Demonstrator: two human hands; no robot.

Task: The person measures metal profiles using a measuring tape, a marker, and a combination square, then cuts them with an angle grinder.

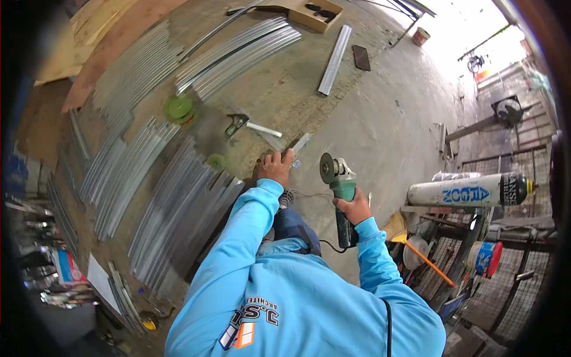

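Note:
My right hand (355,207) is wrapped round the body of a green angle grinder (343,189). The grinder's disc (327,168) points away from me, above the floor and apart from the metal. My left hand (275,168) is closed over a short metal bar (301,143) low on the floor; its far end sticks out past my fingers, and the rest is hidden. Just beyond lies a combination square (237,125) with a pale bar (264,130) beside it. Near my left forearm lie long metal channels (178,208).
More metal channels (244,56) lie farther off, with green discs (180,109) among them. A single channel (335,59) and a phone (361,58) rest on the concrete. To the right are an argon cylinder (458,191) and a rack. The grinder's cord (330,245) runs near my leg.

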